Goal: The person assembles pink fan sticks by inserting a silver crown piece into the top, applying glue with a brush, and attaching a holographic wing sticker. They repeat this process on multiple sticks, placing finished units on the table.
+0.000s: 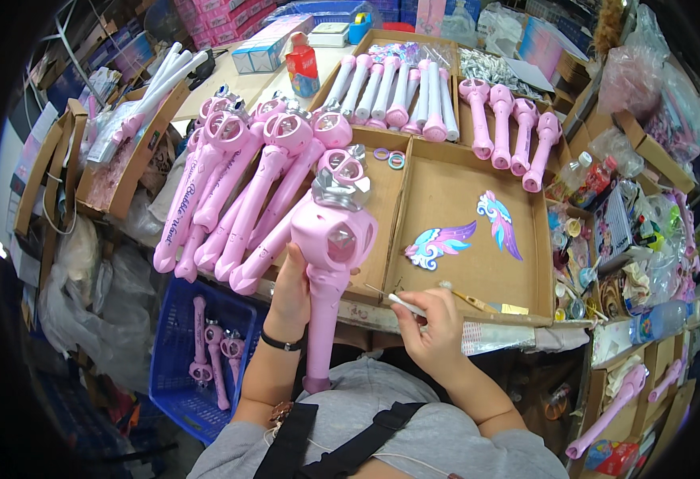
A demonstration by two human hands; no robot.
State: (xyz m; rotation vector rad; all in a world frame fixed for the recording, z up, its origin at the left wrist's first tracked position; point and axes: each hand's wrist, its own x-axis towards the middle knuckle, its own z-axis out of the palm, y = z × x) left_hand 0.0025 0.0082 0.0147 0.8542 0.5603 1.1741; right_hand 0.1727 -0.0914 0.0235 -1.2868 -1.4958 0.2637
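My left hand (288, 299) is closed around a pink toy wand (336, 239), gripping it just below its round head. The wand stands upright in front of my chest, with a silver crown-like top and clear windows in the head. Between the thumb and fingers of my right hand (434, 323) is a thin white stick (406, 303), its tip pointing toward the wand without touching it. A slim yellowish tool (474, 301) lies just beyond that hand. Two blue-and-purple wing pieces, one nearer (438, 243) and one farther (500, 223), lie flat in the cardboard tray (462, 172).
Several pink wands (230, 184) are piled at the left of the table. White tubes with pink ends (402, 88) and pink handles (518, 132) line the far trays. A blue basket (170, 359) with wands stands low left. Small colored rings (396, 160) lie behind the held wand.
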